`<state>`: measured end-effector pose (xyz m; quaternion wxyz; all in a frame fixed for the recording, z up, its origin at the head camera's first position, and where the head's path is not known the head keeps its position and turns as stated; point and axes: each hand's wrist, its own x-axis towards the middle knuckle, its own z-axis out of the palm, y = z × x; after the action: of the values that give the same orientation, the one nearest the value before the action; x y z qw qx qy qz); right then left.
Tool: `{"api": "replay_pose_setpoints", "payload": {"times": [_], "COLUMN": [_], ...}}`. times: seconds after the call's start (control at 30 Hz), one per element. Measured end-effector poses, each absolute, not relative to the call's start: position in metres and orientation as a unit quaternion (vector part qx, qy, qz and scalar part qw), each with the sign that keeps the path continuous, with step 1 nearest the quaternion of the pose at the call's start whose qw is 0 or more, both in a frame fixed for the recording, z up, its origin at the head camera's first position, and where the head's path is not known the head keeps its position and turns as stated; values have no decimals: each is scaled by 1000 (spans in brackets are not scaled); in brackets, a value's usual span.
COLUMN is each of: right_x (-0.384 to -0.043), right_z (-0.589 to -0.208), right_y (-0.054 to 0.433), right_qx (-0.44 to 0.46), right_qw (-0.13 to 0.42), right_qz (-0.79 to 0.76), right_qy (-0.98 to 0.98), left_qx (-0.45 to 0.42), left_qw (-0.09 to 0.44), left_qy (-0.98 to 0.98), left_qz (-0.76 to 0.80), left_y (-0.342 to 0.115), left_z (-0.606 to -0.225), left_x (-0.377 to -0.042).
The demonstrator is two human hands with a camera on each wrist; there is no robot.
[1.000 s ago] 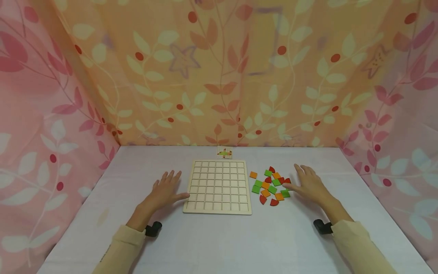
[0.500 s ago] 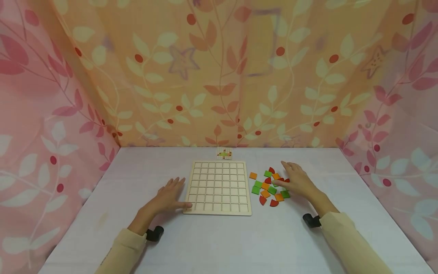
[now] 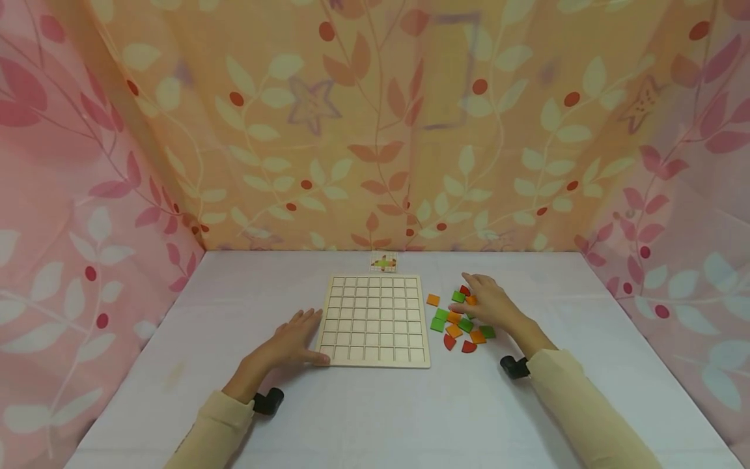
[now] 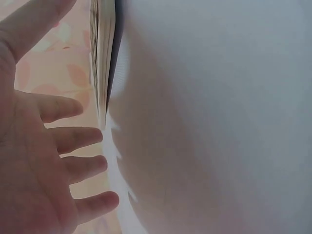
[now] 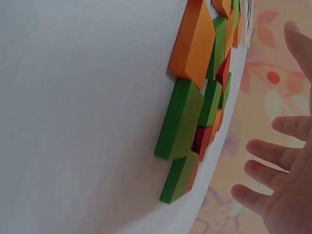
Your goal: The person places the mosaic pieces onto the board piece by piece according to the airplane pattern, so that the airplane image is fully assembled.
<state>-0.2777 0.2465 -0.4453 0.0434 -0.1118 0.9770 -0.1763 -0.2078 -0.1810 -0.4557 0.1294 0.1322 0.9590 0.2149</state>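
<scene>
Head view: relaxed left hand by board, relaxed right hand over tiles, patterned card beyond.

No words, numbers or brand names can be read in any of the views. The small card, at twelve o'clock from the gridded board, bears a printed grid with a coloured figure, and any lettering there is too small to tell. At eight o'clock from the board, the left sleeve carries tiny dark marks, too faint to make out.
</scene>
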Motion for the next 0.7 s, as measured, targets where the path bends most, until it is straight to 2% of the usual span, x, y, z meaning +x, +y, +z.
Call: {"api": "replay_pose_setpoints", "payload": {"times": [0.7], "right_x": [-298], "right_z": [-458], "right_y": [209], "right_qx": [-169], "right_qw": [70], "right_qz": [-163], "right_qy": [970], "left_qx": [140], "left_qw": [147], "left_qy": [953], "left_qz": [225], "left_y": [-176], "left_z": [-455], "left_x": [-206]}}
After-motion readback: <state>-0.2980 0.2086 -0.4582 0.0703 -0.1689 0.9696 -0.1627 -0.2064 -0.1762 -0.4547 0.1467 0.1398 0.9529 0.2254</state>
